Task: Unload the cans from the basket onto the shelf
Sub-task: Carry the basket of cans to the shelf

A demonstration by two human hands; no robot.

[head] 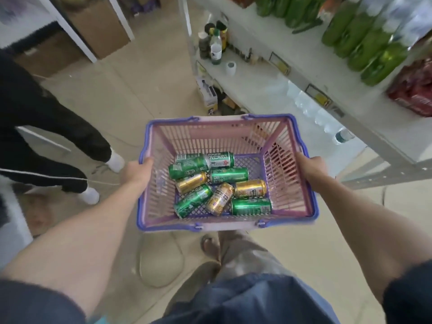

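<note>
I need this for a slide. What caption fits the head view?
Both hands, left and right, carry a basket of green and gold cans beside the shelf.

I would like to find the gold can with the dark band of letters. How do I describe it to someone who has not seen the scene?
Look into the pink basket held between both hands. Among the cans lying on its floor, three are gold. The gold can with the dark band lies tilted near the front centre, between two green cans, and only it has that lettered dark band.
</note>
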